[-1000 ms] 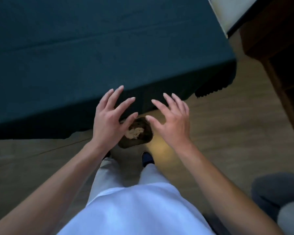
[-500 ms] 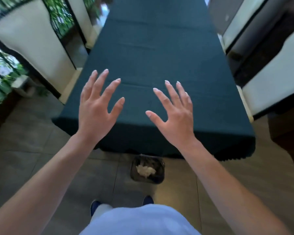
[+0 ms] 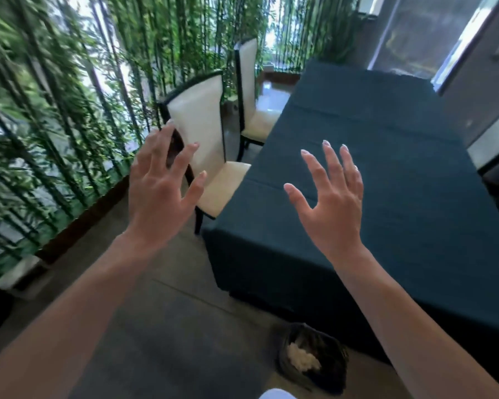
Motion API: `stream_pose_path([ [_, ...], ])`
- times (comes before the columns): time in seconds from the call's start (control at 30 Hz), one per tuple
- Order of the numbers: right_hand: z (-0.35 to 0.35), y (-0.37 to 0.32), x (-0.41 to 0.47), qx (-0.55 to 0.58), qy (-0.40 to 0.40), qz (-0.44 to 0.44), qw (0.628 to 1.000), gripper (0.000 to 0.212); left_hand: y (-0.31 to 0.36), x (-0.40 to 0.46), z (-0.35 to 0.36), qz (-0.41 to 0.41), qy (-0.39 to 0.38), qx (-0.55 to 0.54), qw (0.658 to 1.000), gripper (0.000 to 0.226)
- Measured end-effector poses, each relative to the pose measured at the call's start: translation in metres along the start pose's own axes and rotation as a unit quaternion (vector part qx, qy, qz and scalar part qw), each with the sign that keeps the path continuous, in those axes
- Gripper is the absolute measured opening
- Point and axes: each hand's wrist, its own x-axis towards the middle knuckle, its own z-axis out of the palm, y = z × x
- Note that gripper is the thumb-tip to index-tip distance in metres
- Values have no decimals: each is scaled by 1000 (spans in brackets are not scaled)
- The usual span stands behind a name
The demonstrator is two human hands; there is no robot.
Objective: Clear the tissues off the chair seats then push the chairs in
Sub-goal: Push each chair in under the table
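The near chair (image 3: 205, 156) stands upright at the long left side of the desk (image 3: 386, 182), its seat facing the desk and partly tucked under the dark cloth, with a second chair (image 3: 252, 90) farther along the same side. Both hands are raised with fingers spread and hold nothing: the left hand (image 3: 162, 191) overlaps the near chair's back in view (contact unclear), the right hand (image 3: 332, 203) over the desk. Tissues (image 3: 301, 359) lie in a bin (image 3: 329, 370) on the floor, below the right forearm.

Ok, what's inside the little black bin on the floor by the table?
The black bin holds a crumpled clump of white tissues lying on its dark bottom. Whatever lies beneath that clump is covered and cannot be seen.
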Motion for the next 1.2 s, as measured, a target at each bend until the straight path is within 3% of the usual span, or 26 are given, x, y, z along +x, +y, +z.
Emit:
stream_pose_path([
  [0.17, 32, -66, 22, 22, -6, -22, 999, 59, -60, 16, -17, -11, -17, 9, 1000, 49],
  [0.4, 71, -95, 66, 42, -14, -31, 999, 58, -98, 49, 6, -13, -8, 2, 1000, 52],
  [0.6, 140, -83, 116, 55, -10, -31, 998, 59, -143, 83, 67, -10, -48, 23, 999, 55],
  [0.9, 252, -78, 203, 105, -83, -40, 990, 64, -213, 141, 123, -19, -48, 87, 995, 64],
  [1.2, 331, -84, 260, 70, -130, -27, 989, 69, -297, 182, 176, -31, -38, 99, 994, 55],
])
